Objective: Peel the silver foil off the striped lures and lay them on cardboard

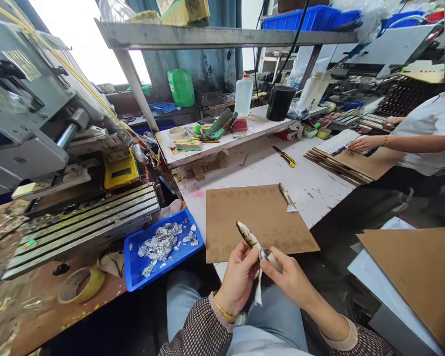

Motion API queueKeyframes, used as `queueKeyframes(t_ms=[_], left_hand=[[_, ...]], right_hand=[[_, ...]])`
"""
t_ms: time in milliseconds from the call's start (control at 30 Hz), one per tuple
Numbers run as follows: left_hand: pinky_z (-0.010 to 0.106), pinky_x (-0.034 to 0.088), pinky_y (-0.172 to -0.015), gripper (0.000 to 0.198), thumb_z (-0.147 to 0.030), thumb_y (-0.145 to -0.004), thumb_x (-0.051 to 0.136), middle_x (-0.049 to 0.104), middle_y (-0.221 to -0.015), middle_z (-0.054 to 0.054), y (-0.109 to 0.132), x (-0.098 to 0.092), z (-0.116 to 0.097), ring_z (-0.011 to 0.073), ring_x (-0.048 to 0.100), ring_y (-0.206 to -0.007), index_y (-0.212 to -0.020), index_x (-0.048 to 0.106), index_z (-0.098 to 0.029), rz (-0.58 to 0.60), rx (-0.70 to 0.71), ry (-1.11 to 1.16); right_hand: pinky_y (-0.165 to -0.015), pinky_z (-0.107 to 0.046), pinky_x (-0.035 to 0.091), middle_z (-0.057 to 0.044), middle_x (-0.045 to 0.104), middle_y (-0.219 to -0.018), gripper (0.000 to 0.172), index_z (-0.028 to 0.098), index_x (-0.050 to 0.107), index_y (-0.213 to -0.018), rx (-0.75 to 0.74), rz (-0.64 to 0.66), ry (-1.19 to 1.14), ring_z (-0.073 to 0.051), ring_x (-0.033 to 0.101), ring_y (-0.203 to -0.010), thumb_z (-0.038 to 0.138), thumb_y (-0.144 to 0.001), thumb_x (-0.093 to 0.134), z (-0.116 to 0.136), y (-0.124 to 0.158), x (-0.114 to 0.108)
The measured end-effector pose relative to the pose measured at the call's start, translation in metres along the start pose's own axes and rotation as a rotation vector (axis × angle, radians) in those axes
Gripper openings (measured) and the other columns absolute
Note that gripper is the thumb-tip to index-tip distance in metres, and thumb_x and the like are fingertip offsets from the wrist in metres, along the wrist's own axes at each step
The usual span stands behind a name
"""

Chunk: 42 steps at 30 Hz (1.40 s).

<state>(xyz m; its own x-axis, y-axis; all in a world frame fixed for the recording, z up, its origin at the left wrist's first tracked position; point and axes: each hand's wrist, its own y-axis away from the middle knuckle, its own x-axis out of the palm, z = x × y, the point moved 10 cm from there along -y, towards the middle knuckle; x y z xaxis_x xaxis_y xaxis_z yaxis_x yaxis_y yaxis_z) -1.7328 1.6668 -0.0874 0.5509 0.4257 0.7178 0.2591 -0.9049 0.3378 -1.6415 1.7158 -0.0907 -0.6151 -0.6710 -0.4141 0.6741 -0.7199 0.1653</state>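
My left hand (239,277) is closed around a fish-shaped lure (247,234) with a dark back, pale belly and red mark near its head. A thin white strip (258,291) hangs from its lower end. Pressed up to that end, the fingers of my right hand (291,279) pinch a small pale piece (275,262) whose kind I cannot make out. Both hands are over my lap, at the near edge of a brown cardboard sheet (237,215). A second fish-shaped lure (284,192) with a white tail lies on the sheet's far right corner.
At left, a blue tray (128,269) holds crumpled silvery foil scraps, near a tape roll (65,291) and a machine (33,123). A yellow-black utility knife (287,158) lies on the white table (244,168). Another person's hand (367,143) rests over stacked cardboard at right.
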Motion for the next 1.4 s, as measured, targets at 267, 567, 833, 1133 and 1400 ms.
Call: queueKeyframes(t_ms=[267, 567, 833, 1133, 1400], left_hand=[[0.027, 0.048, -0.086, 0.025, -0.026, -0.079, 0.081, 0.064, -0.094, 0.004, 0.003, -0.007, -0.005, 0.0131, 0.058, -0.088, -0.098, 0.069, -0.015, -0.026, 0.019, -0.082], [0.027, 0.044, -0.084, 0.024, -0.028, -0.081, 0.079, 0.063, -0.092, 0.002, -0.005, 0.003, -0.021, 0.0122, 0.055, -0.086, -0.100, 0.069, -0.017, 0.075, 0.049, -0.191], [0.028, 0.043, -0.085, 0.024, -0.030, -0.080, 0.080, 0.063, -0.092, 0.003, -0.012, 0.005, -0.018, 0.0129, 0.055, -0.086, -0.098, 0.069, -0.017, 0.067, 0.019, -0.224], [0.026, 0.040, -0.080, 0.022, -0.030, -0.081, 0.079, 0.059, -0.089, 0.002, -0.022, 0.017, -0.028, 0.0110, 0.051, -0.082, -0.094, 0.067, -0.016, 0.085, 0.029, -0.292], [0.024, 0.041, -0.074, 0.023, -0.029, -0.080, 0.080, 0.058, -0.085, 0.001, -0.026, 0.018, -0.025, 0.0095, 0.051, -0.078, -0.094, 0.067, -0.016, 0.060, 0.004, -0.259]], right_hand=[[-0.059, -0.025, 0.028, 0.006, 0.043, -0.066, 0.049, 0.019, 0.044, -0.076, 0.009, 0.030, -0.025, -0.010, 0.036, -0.064, 0.065, -0.090, 0.055, 0.009, -0.006, 0.002], [-0.054, -0.025, 0.021, 0.008, 0.035, -0.060, 0.049, 0.020, 0.041, -0.072, -0.045, 0.095, -0.002, -0.008, 0.030, -0.058, 0.060, -0.086, 0.064, 0.025, -0.019, -0.007], [-0.055, -0.026, 0.021, 0.007, 0.034, -0.061, 0.050, 0.020, 0.039, -0.071, -0.026, 0.127, 0.002, -0.009, 0.030, -0.060, 0.061, -0.090, 0.058, 0.019, -0.020, -0.008], [-0.058, -0.026, 0.023, 0.006, 0.042, -0.062, 0.048, 0.019, 0.041, -0.071, -0.201, 0.023, 0.177, -0.009, 0.036, -0.060, 0.060, -0.094, 0.053, 0.024, -0.028, -0.018], [-0.054, -0.024, 0.023, 0.007, 0.039, -0.057, 0.048, 0.019, 0.038, -0.067, -0.276, -0.082, 0.191, -0.008, 0.036, -0.053, 0.055, -0.096, 0.055, 0.020, -0.026, -0.024]])
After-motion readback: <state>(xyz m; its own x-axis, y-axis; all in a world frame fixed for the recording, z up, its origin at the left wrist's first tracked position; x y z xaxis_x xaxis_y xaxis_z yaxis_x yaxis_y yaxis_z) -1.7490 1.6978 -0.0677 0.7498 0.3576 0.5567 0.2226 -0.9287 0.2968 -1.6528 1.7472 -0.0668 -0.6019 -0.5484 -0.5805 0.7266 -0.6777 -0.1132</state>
